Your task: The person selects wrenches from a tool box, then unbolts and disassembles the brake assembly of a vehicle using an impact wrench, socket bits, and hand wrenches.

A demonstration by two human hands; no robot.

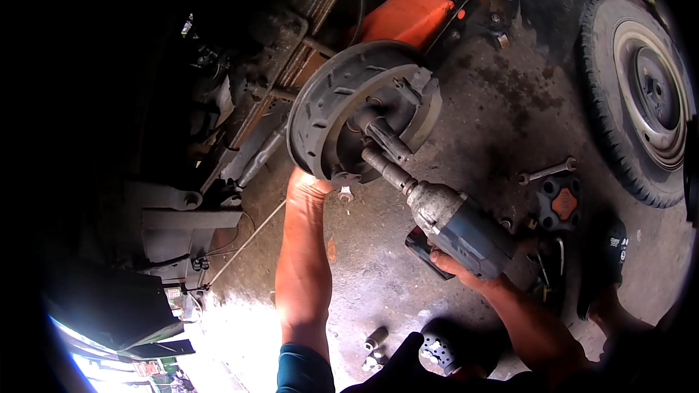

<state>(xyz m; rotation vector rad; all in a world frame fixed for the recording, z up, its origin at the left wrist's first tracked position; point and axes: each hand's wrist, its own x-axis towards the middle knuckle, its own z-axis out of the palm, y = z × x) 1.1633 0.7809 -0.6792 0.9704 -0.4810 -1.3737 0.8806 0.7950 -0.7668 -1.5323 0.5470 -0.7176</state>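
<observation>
My right hand (470,273) is wrapped round the handle of a cordless impact wrench (466,229). A long socket (386,167) on the wrench's nose reaches into the lower part of a drum brake assembly (328,116), beside its protruding axle spindle (388,140). Whether the socket sits on a bolt there, I cannot tell. Curved brake shoes (429,113) show along the assembly's right side. My left hand (309,180) reaches up to the lower rim of the round backing plate, and its fingers are hidden behind it.
A wheel with tyre (637,102) stands at the right. On the floor lie an open-ended wrench (547,171), a grey-and-orange case (561,204) and loose sockets (375,338). An orange jack-like unit (404,14) is behind the brake; a thin rod (247,244) lies at left.
</observation>
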